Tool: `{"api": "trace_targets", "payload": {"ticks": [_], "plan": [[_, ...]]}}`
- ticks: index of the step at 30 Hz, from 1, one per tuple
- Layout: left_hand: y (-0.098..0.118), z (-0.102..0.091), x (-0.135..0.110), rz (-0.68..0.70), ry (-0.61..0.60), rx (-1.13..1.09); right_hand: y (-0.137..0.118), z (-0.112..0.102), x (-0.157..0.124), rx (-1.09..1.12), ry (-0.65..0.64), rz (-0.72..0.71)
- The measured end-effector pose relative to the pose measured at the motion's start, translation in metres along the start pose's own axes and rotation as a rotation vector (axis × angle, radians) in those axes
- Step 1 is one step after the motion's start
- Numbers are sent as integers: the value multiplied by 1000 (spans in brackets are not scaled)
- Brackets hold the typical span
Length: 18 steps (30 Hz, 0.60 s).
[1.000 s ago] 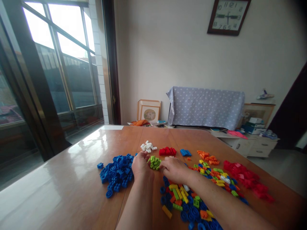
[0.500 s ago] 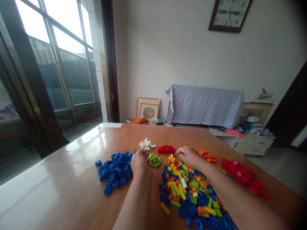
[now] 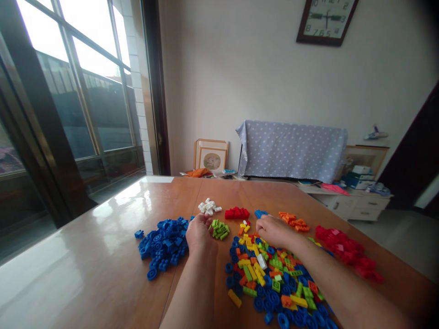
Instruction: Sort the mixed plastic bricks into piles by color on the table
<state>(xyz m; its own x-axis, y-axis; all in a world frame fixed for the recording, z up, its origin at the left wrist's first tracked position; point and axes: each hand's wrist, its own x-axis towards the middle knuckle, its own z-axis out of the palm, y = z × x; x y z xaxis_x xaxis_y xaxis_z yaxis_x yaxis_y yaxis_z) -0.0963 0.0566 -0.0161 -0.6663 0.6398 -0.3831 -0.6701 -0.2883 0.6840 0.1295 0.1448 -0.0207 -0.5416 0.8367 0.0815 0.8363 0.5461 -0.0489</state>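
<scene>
My left hand (image 3: 200, 235) rests on the wooden table (image 3: 103, 256) between the blue brick pile (image 3: 163, 244) and the small lime green pile (image 3: 219, 228); its fingers curl under, and what they hold is hidden. My right hand (image 3: 272, 230) lies at the far edge of the mixed pile of bricks (image 3: 270, 278), fingers bent down among the pieces, close to a small blue pile (image 3: 260, 213). Whether it holds a brick I cannot make out.
Sorted piles lie beyond the hands: white (image 3: 209, 207), red (image 3: 236, 213), orange (image 3: 294, 221), and a larger red pile (image 3: 346, 253) at the right. Behind the table stand a cloth-covered object (image 3: 291, 148), framed pictures (image 3: 211, 157) and a low cabinet (image 3: 353, 205). Windows are at the left.
My right hand moved from beside the green pile out to the far right, then drew back a little to the mixed pile's edge. My left hand has barely moved.
</scene>
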Motion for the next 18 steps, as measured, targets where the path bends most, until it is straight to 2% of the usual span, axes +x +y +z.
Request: {"api": "trace_targets", "payload": {"ticks": [3, 9, 18], "plan": [[0, 0, 1, 1, 8, 1, -2, -1, 3, 28, 33, 4], [3, 1, 0, -5, 16, 5, -16, 2, 11, 127, 60, -99], [3, 1, -1, -13, 14, 11, -16, 5, 17, 118, 2, -32]]}}
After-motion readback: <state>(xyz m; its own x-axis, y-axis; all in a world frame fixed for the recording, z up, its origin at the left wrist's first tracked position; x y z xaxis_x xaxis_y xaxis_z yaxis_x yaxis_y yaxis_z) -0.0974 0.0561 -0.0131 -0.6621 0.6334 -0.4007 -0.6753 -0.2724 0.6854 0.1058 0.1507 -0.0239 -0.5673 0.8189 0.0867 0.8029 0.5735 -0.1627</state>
